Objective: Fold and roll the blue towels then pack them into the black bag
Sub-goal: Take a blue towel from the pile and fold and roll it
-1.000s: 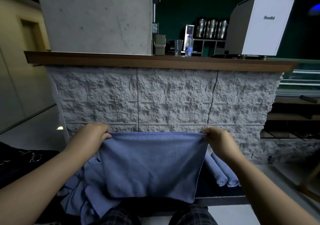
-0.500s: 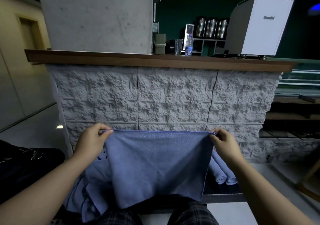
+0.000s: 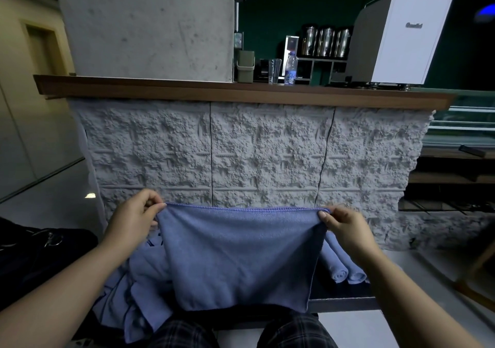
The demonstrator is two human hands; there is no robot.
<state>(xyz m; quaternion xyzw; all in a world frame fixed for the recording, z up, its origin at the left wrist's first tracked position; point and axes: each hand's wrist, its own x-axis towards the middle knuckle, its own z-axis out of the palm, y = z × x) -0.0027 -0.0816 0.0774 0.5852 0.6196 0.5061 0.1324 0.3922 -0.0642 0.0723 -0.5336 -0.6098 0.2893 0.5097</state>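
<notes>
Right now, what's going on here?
A person is holding a blue towel up by its top corners, the left hand pinching one corner and the right hand the other. It hangs stretched between them, not yet rolled. Two rolled towels lie to the right, a loose heap of towels sits lower left, and the black bag is at far left.

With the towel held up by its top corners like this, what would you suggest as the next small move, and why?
Probably lower the blue towel flat onto the dark table to fold it. The left hand and right hand pinch its top corners, it hangs unfolded, and two rolled towels already lie to the right.
</notes>
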